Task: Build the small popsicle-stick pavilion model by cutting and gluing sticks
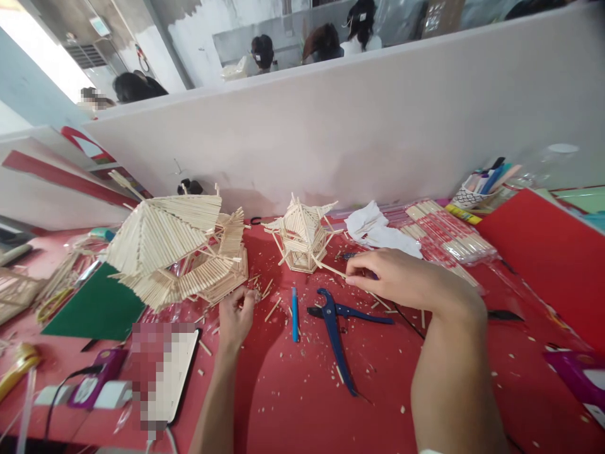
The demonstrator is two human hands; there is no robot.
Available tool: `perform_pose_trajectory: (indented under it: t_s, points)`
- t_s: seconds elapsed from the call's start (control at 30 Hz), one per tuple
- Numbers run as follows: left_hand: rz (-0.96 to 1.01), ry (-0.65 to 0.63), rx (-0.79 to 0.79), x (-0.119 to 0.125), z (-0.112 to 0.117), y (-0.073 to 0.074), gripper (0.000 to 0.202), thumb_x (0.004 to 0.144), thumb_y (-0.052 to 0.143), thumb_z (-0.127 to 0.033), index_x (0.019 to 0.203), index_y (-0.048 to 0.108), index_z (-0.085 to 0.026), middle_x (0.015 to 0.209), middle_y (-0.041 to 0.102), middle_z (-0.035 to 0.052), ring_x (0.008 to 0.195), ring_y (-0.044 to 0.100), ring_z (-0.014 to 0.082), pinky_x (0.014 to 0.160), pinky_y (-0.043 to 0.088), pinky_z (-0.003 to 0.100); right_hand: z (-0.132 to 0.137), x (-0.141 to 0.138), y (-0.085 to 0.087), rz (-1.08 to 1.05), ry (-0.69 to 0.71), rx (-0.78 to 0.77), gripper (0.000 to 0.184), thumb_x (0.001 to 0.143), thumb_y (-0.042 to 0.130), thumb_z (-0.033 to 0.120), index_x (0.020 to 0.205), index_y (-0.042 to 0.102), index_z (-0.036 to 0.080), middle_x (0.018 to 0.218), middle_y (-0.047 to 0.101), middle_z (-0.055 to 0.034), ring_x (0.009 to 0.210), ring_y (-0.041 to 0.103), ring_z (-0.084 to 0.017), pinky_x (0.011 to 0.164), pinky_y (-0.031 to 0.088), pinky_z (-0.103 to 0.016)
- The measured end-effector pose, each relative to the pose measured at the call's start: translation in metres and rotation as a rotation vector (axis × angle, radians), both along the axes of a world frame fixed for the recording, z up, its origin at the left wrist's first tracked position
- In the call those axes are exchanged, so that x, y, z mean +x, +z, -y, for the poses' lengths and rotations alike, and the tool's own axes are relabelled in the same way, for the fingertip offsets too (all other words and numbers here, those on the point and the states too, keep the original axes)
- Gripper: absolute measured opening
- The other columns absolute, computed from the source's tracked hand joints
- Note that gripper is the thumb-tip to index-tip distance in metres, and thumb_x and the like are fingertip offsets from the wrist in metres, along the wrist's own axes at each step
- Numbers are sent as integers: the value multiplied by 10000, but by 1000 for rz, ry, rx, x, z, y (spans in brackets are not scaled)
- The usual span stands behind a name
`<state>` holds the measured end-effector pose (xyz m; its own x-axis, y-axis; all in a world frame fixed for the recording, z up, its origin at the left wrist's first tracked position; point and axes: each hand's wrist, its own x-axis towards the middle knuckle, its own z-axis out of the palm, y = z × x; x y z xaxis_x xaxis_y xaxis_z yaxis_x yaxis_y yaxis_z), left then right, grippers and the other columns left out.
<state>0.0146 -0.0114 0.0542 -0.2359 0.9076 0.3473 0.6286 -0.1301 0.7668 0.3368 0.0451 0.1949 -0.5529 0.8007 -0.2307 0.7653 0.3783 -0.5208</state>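
My right hand (392, 271) pinches a thin wooden stick (331, 270), whose far end points at the base of a small pavilion model (305, 233) built of sticks. Whether the tip touches the model, I cannot tell. My left hand (236, 315) is closed with its fingertips together, low over the table near cut stick pieces (269, 309); what it may hold is too small to make out. Behind that hand stands a larger pavilion model (163, 236) with a broad stick roof. Between my hands lie a blue pen (295, 315) and a blue-handled cutter (336, 334), its handles spread.
Packs of sticks (449, 230), white tissue (378, 227) and a pen cup (470, 192) sit at the back right. At left are a green board (97, 309), a phone (184, 378) and a power strip (97, 378). A white partition (331, 126) bounds the red table (293, 403).
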Motion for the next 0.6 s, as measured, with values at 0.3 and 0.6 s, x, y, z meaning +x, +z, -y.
perform_pose_trajectory:
  t_s: [0.3, 0.6]
  points:
    - [-30, 65, -98, -7, -4, -8, 442, 887, 482, -398, 540, 265, -231, 515, 247, -53, 498, 273, 102, 513, 216, 274, -1, 0, -4, 8, 2, 1, 246, 956, 484, 350, 853, 666, 219, 877, 724, -51, 785, 631, -209, 703, 388, -325]
    - [64, -64, -209, -8, -6, -17, 299, 882, 481, -352, 614, 430, -227, 567, 434, -31, 542, 393, 136, 547, 317, 261, -2, 0, -5, 11, -8, 2, 261, 957, 476, 369, 871, 674, 223, 898, 726, -56, 802, 635, -214, 711, 389, -331]
